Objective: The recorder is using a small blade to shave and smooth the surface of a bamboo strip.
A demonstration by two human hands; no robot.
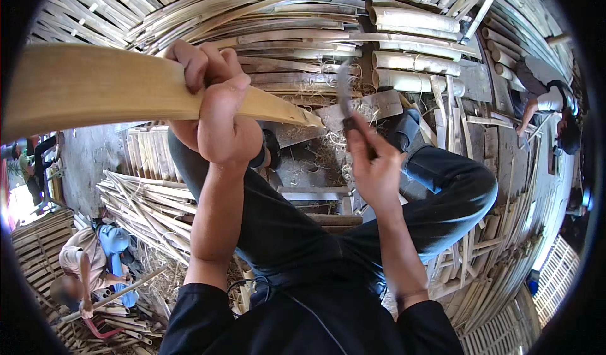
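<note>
My left hand (218, 102) is closed round a long, wide bamboo strip (101, 83), pale yellow-brown. The strip runs in from the left edge, and its narrower far end points right, between my knees. In my right hand (375, 165) is a knife (344, 93), its handle inside my fist and its blurred blade pointing up and away. A gap lies between the blade and the tip of the strip. Thin curled shavings (331, 143) litter the ground and boards below the tip.
Split bamboo lengths (284, 39) and thick bamboo poles (416, 20) lie stacked ahead. A pile of bamboo sticks (151, 210) is left of my leg. One person (95, 260) works at the lower left with a red-framed saw (104, 331); another person (546, 99) bends over at the right.
</note>
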